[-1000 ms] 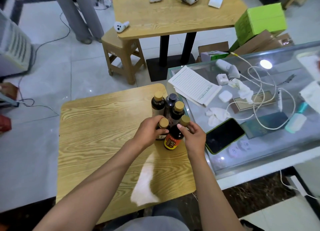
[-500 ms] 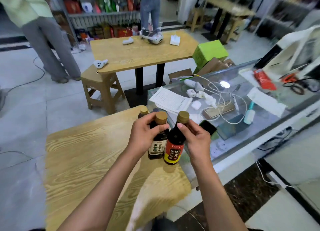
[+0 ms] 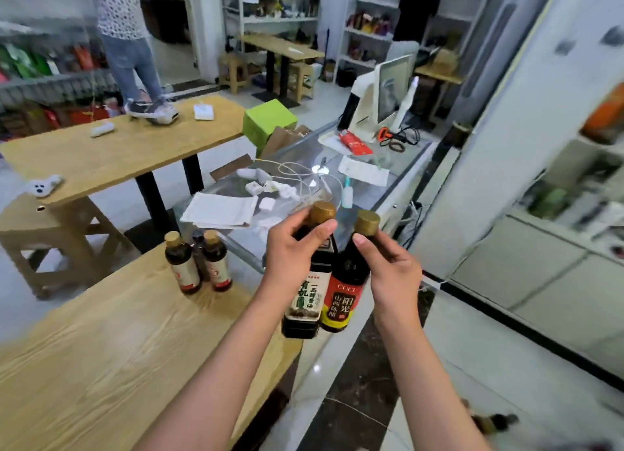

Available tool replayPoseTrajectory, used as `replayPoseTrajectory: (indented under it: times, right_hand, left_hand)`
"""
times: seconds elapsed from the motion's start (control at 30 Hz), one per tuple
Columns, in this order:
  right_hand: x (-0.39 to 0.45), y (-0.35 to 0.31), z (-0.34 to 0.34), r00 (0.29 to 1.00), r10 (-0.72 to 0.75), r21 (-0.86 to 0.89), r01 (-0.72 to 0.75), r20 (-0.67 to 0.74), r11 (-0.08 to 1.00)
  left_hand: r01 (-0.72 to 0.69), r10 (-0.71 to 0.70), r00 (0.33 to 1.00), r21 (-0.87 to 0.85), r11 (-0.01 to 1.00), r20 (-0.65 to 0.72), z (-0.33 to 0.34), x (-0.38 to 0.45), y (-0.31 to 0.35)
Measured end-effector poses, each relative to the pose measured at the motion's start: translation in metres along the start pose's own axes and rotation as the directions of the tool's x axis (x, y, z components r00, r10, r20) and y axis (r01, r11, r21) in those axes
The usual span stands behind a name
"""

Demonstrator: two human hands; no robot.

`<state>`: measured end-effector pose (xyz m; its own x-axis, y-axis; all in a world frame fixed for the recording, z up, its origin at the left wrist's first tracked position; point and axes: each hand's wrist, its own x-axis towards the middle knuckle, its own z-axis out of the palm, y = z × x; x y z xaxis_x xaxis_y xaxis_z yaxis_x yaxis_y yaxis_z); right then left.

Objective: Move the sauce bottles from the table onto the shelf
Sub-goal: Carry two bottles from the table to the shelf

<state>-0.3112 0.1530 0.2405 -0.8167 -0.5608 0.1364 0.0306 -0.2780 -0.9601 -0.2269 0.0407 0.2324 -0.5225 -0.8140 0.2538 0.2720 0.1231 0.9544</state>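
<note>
My left hand grips the neck of a dark sauce bottle with a cream label. My right hand grips the neck of a dark bottle with a red and yellow label. Both bottles hang upright side by side in the air, past the right edge of the wooden table. Three more dark bottles with gold caps stand together at the table's far edge. A white shelf unit with blurred goods stands at the right.
A glass counter behind the bottles carries papers, chargers, cables and a screen. A second wooden table, a stool and a green box lie beyond. A person in jeans stands at the back left. White tiled floor runs toward the shelf.
Both hands have lifted their bottles off the table and carried them rightward. My view has swung up and right, bringing the white shelf into sight.
</note>
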Motion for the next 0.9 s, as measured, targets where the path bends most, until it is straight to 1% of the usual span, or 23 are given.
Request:
replayPoseTrajectory:
  times: [0.07,0.17,0.3,0.43,0.53,0.63,0.77,0.9]
  right_hand:
    - [-0.004,-0.015,-0.031,0.997,-0.036,-0.001,0.036,-0.061,0.999]
    - [-0.004,-0.034,-0.081,0.986,-0.048,0.005,0.05,-0.158,0.999]
    - [-0.005,-0.063,-0.152,0.974,-0.061,0.002,0.063,-0.22,0.998]
    - [-0.007,-0.101,-0.227,0.95,-0.123,-0.027,0.12,-0.287,0.992]
    - [-0.01,-0.132,-0.295,0.921,-0.192,-0.079,0.176,-0.339,0.981]
    - [-0.014,-0.158,-0.36,0.889,-0.273,-0.188,0.217,-0.366,0.958]
    - [-0.021,-0.188,-0.442,0.843,-0.325,-0.276,0.22,-0.428,0.936]
    - [-0.025,-0.217,-0.517,0.774,-0.372,-0.348,0.209,-0.512,0.914]
  left_hand:
    - [-0.01,0.01,0.998,-0.003,1.0,0.056,0.036,-0.007,0.003]
    - [-0.033,0.032,0.99,0.007,0.999,0.135,0.09,-0.023,0.006]
    - [-0.027,0.032,0.977,-0.027,0.999,0.212,0.166,-0.045,0.016]
    - [-0.046,0.06,0.955,-0.055,0.997,0.292,0.251,-0.063,0.026]
    - [-0.057,0.074,0.923,-0.056,0.997,0.377,0.324,-0.079,0.024]
    - [-0.052,0.085,0.909,-0.092,0.994,0.408,0.395,-0.099,0.026]
    - [-0.011,0.077,0.885,-0.145,0.989,0.459,0.486,-0.13,0.025]
    - [-0.002,0.104,0.85,-0.194,0.981,0.516,0.575,-0.163,0.032]
